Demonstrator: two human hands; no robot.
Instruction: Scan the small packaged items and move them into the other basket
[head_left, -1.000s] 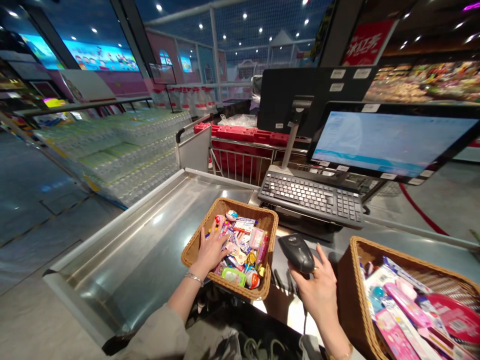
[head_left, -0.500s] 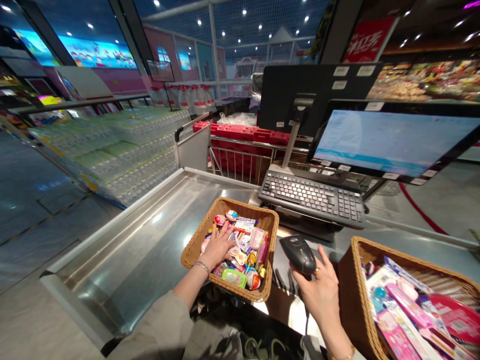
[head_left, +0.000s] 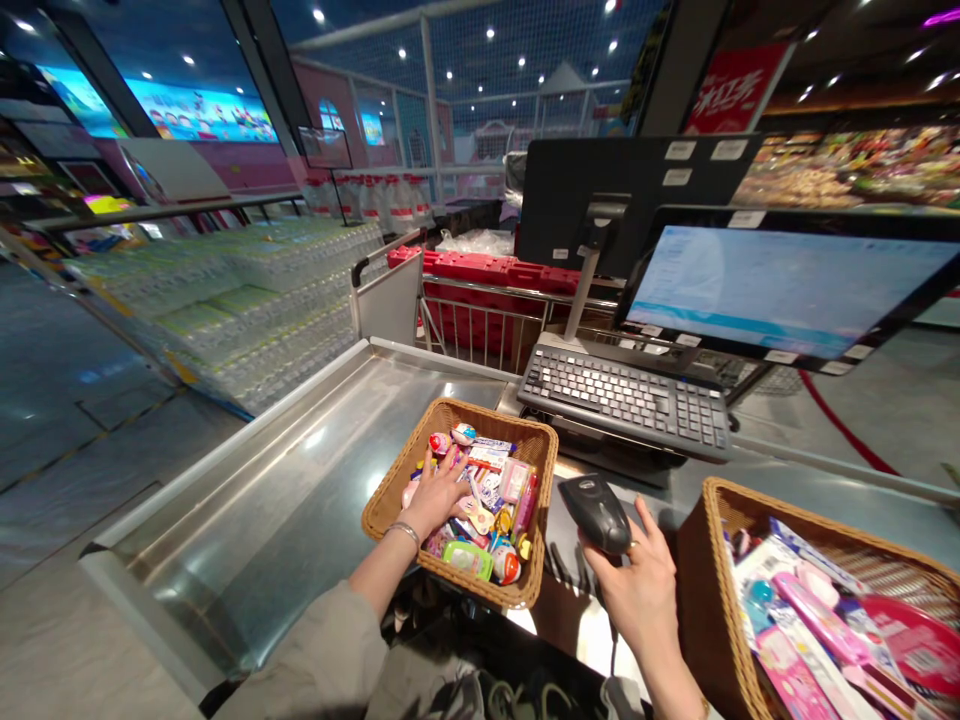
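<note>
My left hand [head_left: 436,498] rests with spread fingers on the small packaged sweets and toys inside a wicker basket [head_left: 546,500]. Around it lie a green-edged package [head_left: 466,560], a red, white and blue egg-shaped item [head_left: 507,566] and a pink tube-like pack [head_left: 526,500]. To the right of this basket, my right hand [head_left: 641,590] is closed around a black barcode scanner [head_left: 596,510], whose head points up and to the left. Its cable runs down below the hand. Part of the grip is hidden by the palm.
A second wicker basket [head_left: 709,570] with packaged goods stands at the right. Behind the scanner are a keyboard [head_left: 622,395] and a lit monitor [head_left: 787,285]. The metal counter [head_left: 300,470] has a raised rim at the left. A shopping cart [head_left: 480,335] stands beyond it.
The view has shifted very slightly. Both hands keep their places, the left in the basket and the right on the scanner.
</note>
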